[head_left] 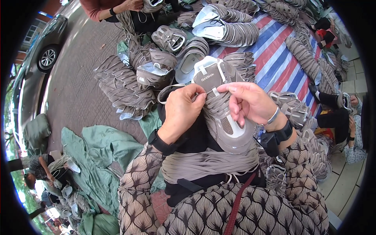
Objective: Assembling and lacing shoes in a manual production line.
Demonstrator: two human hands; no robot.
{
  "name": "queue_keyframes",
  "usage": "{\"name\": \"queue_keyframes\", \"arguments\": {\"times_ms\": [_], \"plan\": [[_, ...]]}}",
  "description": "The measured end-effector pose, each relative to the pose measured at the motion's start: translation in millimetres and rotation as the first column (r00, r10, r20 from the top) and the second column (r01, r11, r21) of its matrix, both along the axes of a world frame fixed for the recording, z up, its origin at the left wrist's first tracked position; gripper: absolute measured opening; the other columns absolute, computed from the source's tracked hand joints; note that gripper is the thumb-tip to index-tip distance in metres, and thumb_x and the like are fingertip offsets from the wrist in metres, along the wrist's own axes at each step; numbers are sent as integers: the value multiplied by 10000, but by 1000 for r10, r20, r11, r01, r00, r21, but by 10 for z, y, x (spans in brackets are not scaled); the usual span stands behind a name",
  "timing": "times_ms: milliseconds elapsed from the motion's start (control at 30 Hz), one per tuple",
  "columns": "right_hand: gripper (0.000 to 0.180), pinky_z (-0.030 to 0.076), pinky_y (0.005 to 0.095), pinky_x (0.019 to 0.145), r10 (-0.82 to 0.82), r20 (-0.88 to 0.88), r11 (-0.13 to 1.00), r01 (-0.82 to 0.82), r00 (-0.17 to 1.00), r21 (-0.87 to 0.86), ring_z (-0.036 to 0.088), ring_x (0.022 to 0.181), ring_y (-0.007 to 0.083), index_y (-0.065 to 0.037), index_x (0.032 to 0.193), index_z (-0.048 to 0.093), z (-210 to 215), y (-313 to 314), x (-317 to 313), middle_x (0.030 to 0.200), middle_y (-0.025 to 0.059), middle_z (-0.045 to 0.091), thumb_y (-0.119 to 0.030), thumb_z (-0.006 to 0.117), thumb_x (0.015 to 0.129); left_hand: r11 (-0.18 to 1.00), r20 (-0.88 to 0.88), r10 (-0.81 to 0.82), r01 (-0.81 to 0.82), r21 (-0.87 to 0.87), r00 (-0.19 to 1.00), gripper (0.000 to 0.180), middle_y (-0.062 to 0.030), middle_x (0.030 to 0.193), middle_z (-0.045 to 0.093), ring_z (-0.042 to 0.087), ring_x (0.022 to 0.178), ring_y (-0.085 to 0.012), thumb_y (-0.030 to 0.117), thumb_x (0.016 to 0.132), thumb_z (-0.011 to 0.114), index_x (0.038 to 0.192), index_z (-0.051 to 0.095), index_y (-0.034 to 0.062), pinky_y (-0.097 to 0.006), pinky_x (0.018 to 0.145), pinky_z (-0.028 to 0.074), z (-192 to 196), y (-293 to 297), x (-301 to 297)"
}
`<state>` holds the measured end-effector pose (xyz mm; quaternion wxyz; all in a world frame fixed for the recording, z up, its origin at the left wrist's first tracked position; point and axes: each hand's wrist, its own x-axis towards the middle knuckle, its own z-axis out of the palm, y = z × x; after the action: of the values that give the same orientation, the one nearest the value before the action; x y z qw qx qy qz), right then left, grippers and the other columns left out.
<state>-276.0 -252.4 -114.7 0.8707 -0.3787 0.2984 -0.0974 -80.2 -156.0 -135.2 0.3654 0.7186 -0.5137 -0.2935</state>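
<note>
A taupe-grey sneaker upper [225,131] lies across my lap, its toe end toward me and its white-lined tongue and collar pointing away. A flat grey shoelace [215,102] criss-crosses its front. My left hand [183,109] is closed in a pinch at the left edge of the lacing, and a loop of lace trails off behind its knuckles. My right hand [250,102] is at the upper's other side, fingers apart, the foremost one stretched toward a pale loop [216,91] on the tongue. Whether that fingertip touches the loop is hard to tell.
A thick bundle of grey laces [209,166] lies over my lap. Ahead, stacked uppers [125,88] surround a striped red, white and blue sheet [274,47]. A green cloth [98,150] spreads at the left, with a parked car [49,43] beyond. Other people [348,121] sit around, some handling uppers.
</note>
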Motion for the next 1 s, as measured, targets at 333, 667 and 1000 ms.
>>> {"name": "queue_keyframes", "arguments": {"times_ms": [333, 667, 1000], "plan": [[320, 502, 254, 432, -52, 59, 999, 52, 997, 6, 612, 573, 148, 50, 1153, 533, -164, -7, -34, 656, 29, 568, -208, 486, 970, 961, -369, -102, 187, 204, 924, 124, 46, 698, 605, 489, 627, -30, 110, 846, 661, 827, 671, -12, -201, 566, 407, 19, -209, 69], [209, 500, 404, 550, -214, -250, -104, -277, 944, -955, 644, 629, 313, -36, 1058, 535, -125, -87, 195, 691, 154, 626, -135, 568, 877, 986, 95, -123, 111, 125, 988, 225, -60, 586, 602, 530, 525, -105, 203, 815, 705, 772, 662, -13, -283, 514, 430, 47, -283, -100], [166, 530, 262, 529, -69, -152, 838, -26, 986, -544, 657, 678, 162, -35, 977, 492, -88, -244, -163, 933, 150, 672, -199, 489, 950, 941, 449, 14, 141, -309, 893, 143, -143, 947, 599, 585, 843, -329, 169, 863, 573, 952, 625, 69, -420, 724, 460, 3, -305, 268]]}}
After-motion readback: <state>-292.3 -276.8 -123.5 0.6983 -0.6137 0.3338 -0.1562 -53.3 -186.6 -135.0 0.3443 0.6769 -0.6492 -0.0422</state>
